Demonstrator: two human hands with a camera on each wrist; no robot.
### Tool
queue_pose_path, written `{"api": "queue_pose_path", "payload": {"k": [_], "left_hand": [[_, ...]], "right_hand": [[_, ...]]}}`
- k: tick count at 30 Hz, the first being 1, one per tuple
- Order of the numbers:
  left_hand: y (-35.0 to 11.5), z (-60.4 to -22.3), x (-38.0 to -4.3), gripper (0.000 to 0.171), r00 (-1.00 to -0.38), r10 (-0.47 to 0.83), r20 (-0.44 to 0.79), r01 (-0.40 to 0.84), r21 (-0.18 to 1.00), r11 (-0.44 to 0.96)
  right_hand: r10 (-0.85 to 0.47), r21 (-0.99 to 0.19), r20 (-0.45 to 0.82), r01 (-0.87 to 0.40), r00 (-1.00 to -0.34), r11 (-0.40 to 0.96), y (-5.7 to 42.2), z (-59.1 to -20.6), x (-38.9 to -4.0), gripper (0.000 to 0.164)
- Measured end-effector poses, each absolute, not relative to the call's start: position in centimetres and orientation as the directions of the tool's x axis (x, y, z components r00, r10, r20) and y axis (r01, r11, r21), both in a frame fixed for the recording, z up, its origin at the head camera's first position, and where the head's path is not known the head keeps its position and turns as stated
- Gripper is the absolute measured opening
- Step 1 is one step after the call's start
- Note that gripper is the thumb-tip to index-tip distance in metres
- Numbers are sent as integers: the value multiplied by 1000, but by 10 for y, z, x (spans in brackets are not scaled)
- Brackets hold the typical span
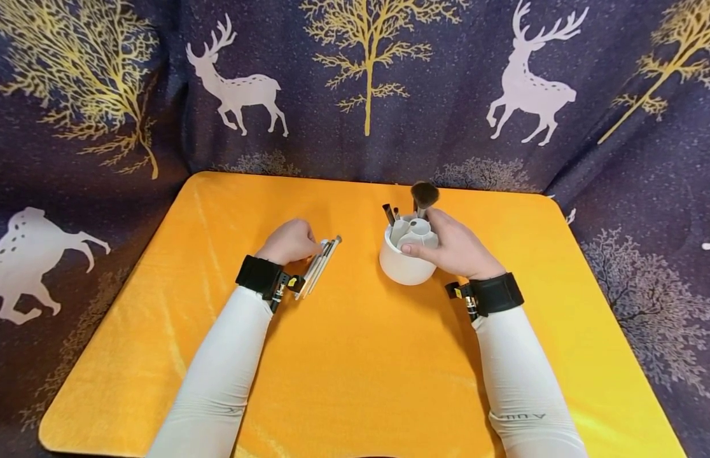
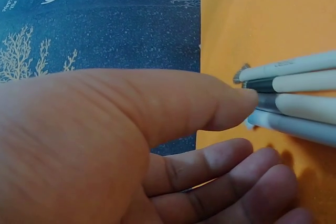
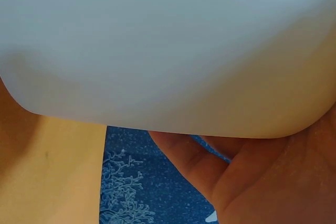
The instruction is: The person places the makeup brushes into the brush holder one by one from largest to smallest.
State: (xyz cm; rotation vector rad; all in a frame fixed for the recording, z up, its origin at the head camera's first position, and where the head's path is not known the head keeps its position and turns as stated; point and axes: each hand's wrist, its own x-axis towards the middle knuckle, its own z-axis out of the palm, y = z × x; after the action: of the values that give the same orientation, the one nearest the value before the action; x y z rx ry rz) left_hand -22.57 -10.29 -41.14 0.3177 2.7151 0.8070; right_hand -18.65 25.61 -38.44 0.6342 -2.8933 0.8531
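My left hand (image 1: 291, 242) is at the left of several pale-handled makeup brushes (image 1: 322, 266) lying side by side on the table. In the left wrist view the thumb overlaps the heads of these brushes (image 2: 307, 81), with the other fingers loosely bent and nothing between them. Whether the thumb touches the brushes I cannot tell. My right hand (image 1: 460, 247) grips the round white brush holder (image 1: 405, 268) at its right side, thumb over the front rim. A big fluffy brush (image 1: 425, 194) and smaller dark-tipped brushes (image 1: 387, 213) stand in it. The holder's white wall (image 3: 157, 51) fills most of the right wrist view.
An orange cloth covers the table (image 1: 355, 356), which has rounded corners. Behind it and along both sides hangs a dark blue curtain (image 1: 326, 95) printed with deer and trees. A gap of table separates the loose brushes from the holder.
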Motion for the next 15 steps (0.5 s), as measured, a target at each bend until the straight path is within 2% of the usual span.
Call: {"api": "queue_pose_path", "payload": {"k": [7, 15], "left_hand": [[-106, -414, -226, 42, -913, 298, -280, 93, 567, 818], [-108, -417, -227, 42, -909, 302, -288, 95, 563, 821]], "right_hand": [[-364, -511, 164, -395, -917, 764, 256, -386, -187, 73], [-367, -504, 169, -401, -914, 765, 257, -388, -189, 72]]}}
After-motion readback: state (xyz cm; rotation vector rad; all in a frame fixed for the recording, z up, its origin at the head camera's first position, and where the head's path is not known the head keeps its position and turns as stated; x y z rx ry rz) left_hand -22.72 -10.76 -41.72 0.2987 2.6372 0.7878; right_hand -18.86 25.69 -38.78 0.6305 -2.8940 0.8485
